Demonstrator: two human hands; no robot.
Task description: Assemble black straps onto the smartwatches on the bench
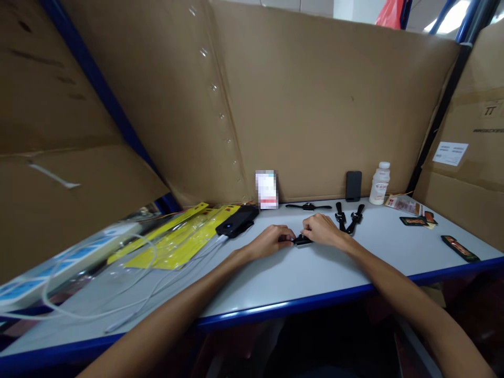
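Note:
A black spokeshave (302, 240) lies at the middle of the table, partly covered by my fingers. My left hand (274, 240) is closed on its left end, thumb and fingers pinched together. From the right, my right hand (323, 229) is closed over the tool's other side, its fingers bent down at the metal middle part. Just beyond my hands, another spokeshave (308, 207) lies lengthwise near the cardboard wall. Two more, one spokeshave (340, 216) and a slanted spokeshave (356, 219), rest close together to the right of my right hand.
Yellow cards with clear plastic packaging (173, 247), a black power bank (236, 221) with white cables and a power strip (74, 262) are on the left. A blurred upright screen (267, 190), a dark phone (353, 186), a bottle (380, 184) and green-edged packets (460, 248) stand or lie farther back and right.

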